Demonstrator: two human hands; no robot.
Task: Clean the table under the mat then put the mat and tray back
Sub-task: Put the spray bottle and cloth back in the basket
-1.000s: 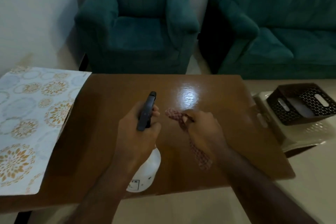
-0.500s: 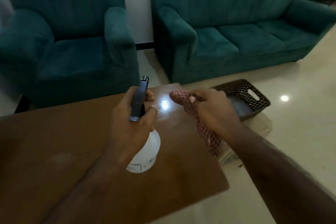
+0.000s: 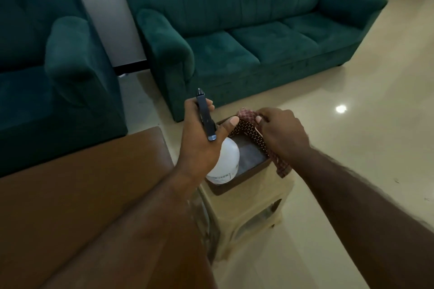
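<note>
My left hand (image 3: 199, 145) grips a white spray bottle (image 3: 225, 162) by its dark trigger head, held over the brown perforated tray (image 3: 249, 173). My right hand (image 3: 281, 134) holds a red checked cloth (image 3: 280, 166) above the tray's right side, one end hanging over the rim. The tray sits on a beige plastic stool (image 3: 256, 209) to the right of the brown wooden table (image 3: 82, 185). The mat is out of view.
A teal armchair (image 3: 51, 73) stands behind the table and a teal sofa (image 3: 246, 30) behind the stool. Glossy cream floor tiles (image 3: 364, 124) stretch to the right. Dark furniture legs show at the top right corner.
My view swung right from the table to the stool. Both hands carried the spray bottle and the cloth off the tabletop to above the tray. The patterned mat left the view.
</note>
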